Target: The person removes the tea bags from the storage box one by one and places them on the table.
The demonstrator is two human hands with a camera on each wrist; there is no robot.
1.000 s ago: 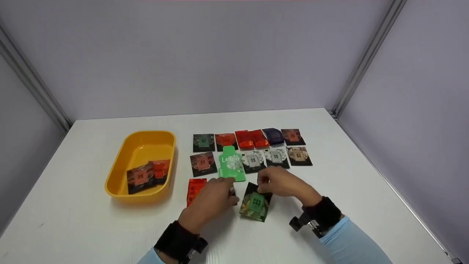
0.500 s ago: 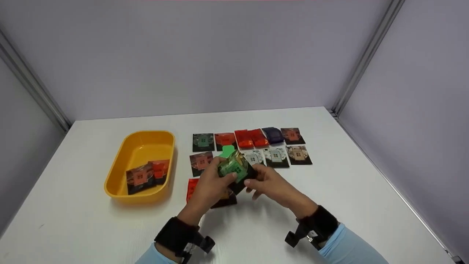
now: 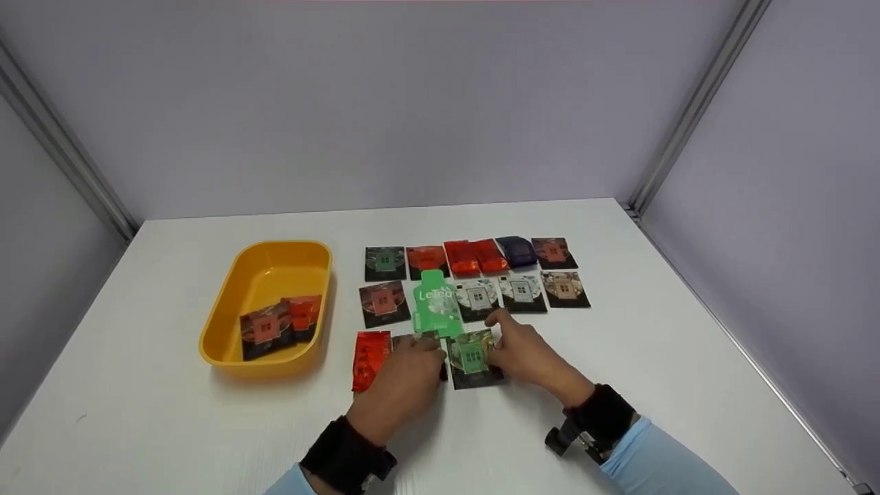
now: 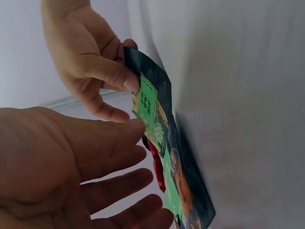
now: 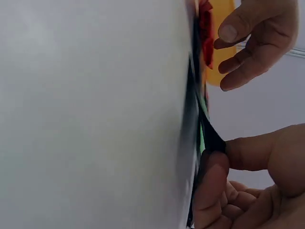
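Observation:
In the head view my right hand (image 3: 529, 350) is at the right edge of a black tea sachet with a green label (image 3: 472, 359). The right wrist view shows thumb and forefinger pinching its black corner (image 5: 212, 136), which is raised off the table. My left hand (image 3: 405, 381) covers much of a dark sachet (image 3: 414, 338) just left of it. In the left wrist view the left fingers (image 4: 119, 191) are spread and hold nothing, the thumb tip right at the green-labelled sachet's edge. A red sachet (image 3: 370, 359) lies beside the left hand.
A green LeTea pouch (image 3: 438, 306) lies just behind the front sachets. Two rows of dark, red and white-patterned sachets (image 3: 522, 292) extend behind. A yellow tray (image 3: 265, 256) at the left holds a dark sachet (image 3: 267, 331) and a red one (image 3: 302, 316).
The green-labelled sachet was lifted between both hands, turned around, and brought down at the right end of the front row. The left hand has let go of it and moved down left.

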